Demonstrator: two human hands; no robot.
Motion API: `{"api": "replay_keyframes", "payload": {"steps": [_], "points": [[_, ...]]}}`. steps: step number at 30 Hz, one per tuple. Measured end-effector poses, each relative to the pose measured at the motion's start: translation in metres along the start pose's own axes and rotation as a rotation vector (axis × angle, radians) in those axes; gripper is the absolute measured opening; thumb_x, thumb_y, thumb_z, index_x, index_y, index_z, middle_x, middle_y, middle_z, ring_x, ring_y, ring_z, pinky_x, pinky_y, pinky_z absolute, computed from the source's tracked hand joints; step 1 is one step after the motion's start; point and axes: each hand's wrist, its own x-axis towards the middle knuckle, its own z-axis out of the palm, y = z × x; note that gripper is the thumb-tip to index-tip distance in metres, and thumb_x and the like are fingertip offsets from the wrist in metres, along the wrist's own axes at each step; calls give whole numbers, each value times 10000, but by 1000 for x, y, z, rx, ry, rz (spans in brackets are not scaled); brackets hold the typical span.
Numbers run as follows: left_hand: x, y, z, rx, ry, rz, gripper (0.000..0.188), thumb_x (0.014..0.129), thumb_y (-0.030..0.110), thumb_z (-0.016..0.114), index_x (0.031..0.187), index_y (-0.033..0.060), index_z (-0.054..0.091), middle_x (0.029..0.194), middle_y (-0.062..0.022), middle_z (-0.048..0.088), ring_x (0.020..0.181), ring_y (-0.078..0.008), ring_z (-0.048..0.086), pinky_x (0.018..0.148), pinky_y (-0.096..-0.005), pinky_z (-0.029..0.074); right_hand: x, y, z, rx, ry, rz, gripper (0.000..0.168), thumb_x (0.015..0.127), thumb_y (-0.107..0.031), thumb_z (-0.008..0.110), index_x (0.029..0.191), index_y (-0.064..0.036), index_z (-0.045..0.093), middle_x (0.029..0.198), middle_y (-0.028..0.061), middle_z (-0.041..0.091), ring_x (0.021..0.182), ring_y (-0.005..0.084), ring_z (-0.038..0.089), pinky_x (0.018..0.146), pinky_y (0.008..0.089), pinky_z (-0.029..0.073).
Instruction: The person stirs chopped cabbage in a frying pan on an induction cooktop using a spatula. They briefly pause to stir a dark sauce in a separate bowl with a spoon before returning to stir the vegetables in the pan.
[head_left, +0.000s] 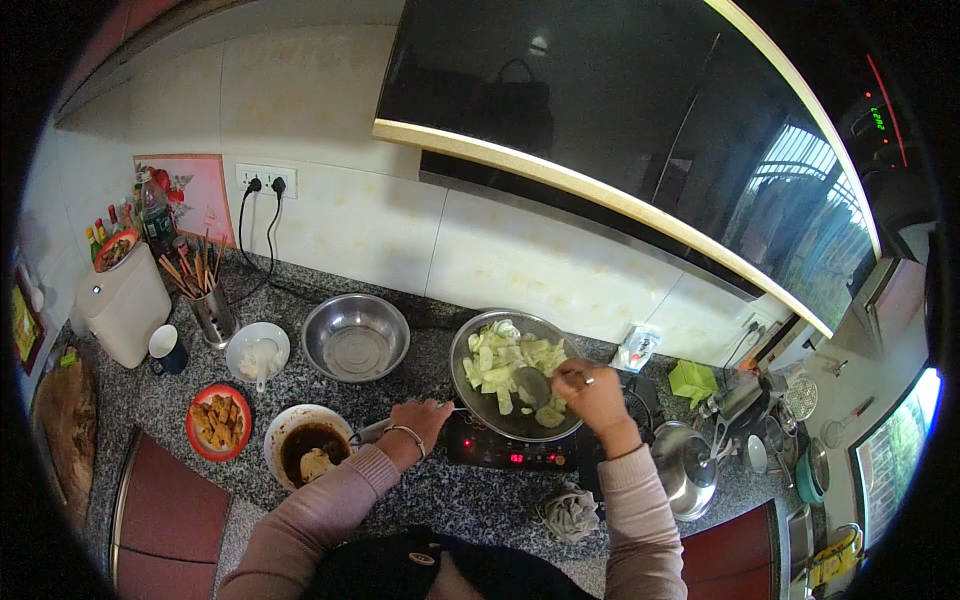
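A metal wok (486, 416) holding pale green chopped vegetables (495, 360) sits on a black induction cooker (491, 450) with a lit red display. My left hand (420, 426) is closed around the wok's handle, most of which the fingers hide. Over the wok's right rim, my right hand (596, 390) grips a metal cooking ladle or turner; its dark head (531, 385) rests among the vegetables. The tool's handle is mostly covered by that hand. Left of my left wrist stands a white bowl (273, 454) with dark brown sauce and a pale lump inside.
Behind the sauce bowl is a stainless steel basin (356, 351). A red-rimmed plate of fried pieces (217, 422), a white bowl with a spoon (257, 352) and a dark mug (167, 350) stand left. A crumpled grey cloth (571, 514) and a lidded pot (679, 480) lie right.
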Motion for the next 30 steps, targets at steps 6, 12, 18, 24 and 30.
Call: {"api": "replay_keyframes", "payload": {"steps": [6, 12, 18, 24, 30], "points": [[2, -7, 16, -32, 43, -12, 505, 884, 72, 477, 1354, 232, 384, 1175, -118, 528, 893, -326, 623, 702, -479, 524, 17, 11, -60, 15, 165, 478, 237, 757, -239, 641, 712, -7, 640, 695, 197, 633, 652, 361, 634, 602, 419, 502], [-2, 3, 0, 33, -11, -8, 534, 864, 64, 491, 1363, 222, 388, 1161, -134, 537, 900, -316, 625, 713, -483, 522, -7, 101, -10, -35, 466, 762, 266, 742, -237, 637, 752, 27, 616, 658, 222, 615, 646, 388, 625, 610, 447, 498], [-1, -1, 0, -35, 11, 2, 542, 862, 53, 478, 1367, 229, 389, 1172, -134, 539, 950, -317, 615, 770, -477, 505, -38, 136, 70, 854, 708, 858, 266, 799, -206, 629, 833, 56, 604, 667, 133, 625, 571, 224, 625, 542, 352, 500], [-2, -9, 9, -69, 8, -10, 562, 847, 45, 499, 1364, 234, 385, 1211, -141, 524, 994, -343, 593, 770, -485, 505, -13, 58, 23, 786, 366, 480, 166, 838, -133, 653, 814, 26, 612, 717, 74, 617, 552, 154, 603, 517, 275, 537], [-2, -7, 10, 33, -9, -29, 586, 854, 56, 518, 1379, 256, 350, 1228, -117, 513, 973, -338, 599, 737, -457, 515, -3, 58, -20, 579, 342, 442, 217, 846, -172, 646, 759, 27, 628, 624, 42, 619, 543, 115, 588, 509, 255, 478]]}}
